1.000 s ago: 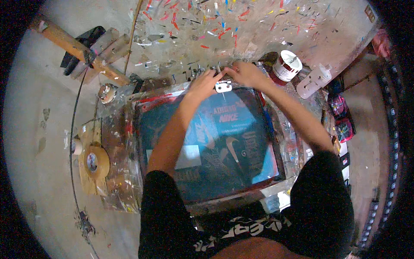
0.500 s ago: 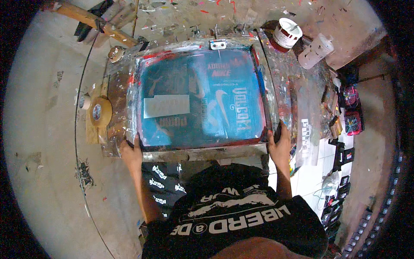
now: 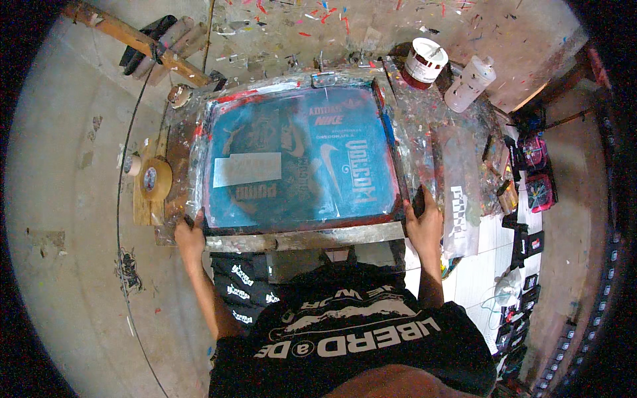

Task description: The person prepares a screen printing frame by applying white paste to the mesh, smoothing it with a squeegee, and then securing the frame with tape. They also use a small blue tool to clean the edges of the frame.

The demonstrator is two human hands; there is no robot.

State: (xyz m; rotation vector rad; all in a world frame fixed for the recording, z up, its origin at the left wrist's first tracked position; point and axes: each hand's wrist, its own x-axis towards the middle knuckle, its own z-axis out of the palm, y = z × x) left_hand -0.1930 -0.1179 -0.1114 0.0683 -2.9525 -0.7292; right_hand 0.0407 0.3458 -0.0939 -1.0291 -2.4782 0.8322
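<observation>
- The counter (image 3: 431, 152) under your work is spattered with paint and covered in shiny clear film; it runs from the far wall toward you.
- Your screen printing frame (image 3: 302, 159) lies flat in the middle of the counter, its blue-green mesh showing pale logo stencils, red ink along its borders and a white paper patch (image 3: 247, 170) left of its centre. Its near wooden rail sits at the counter's near edge, just in front of your body.
- Your black shirt (image 3: 352, 331) with white lettering fills the space below the frame.
- Your left hand (image 3: 190, 233) is at the frame's near left corner, grip clenched around that corner.
- Your right hand (image 3: 424, 222) is at the frame's near right corner, fingers wrapped up its right side, grip clenched on the frame.
- A clear sheet with a dark print (image 3: 461, 199) lies on the counter's right side, just beside your right hand.
- A wooden stick (image 3: 133, 40) lies tilted near the far left corner.
- A white squeeze bottle (image 3: 470, 83) stands at the far right corner, just beside a red and white tub (image 3: 424, 62).
- A roll of brown tape (image 3: 154, 179) rests on a small board off the counter's left edge.
</observation>
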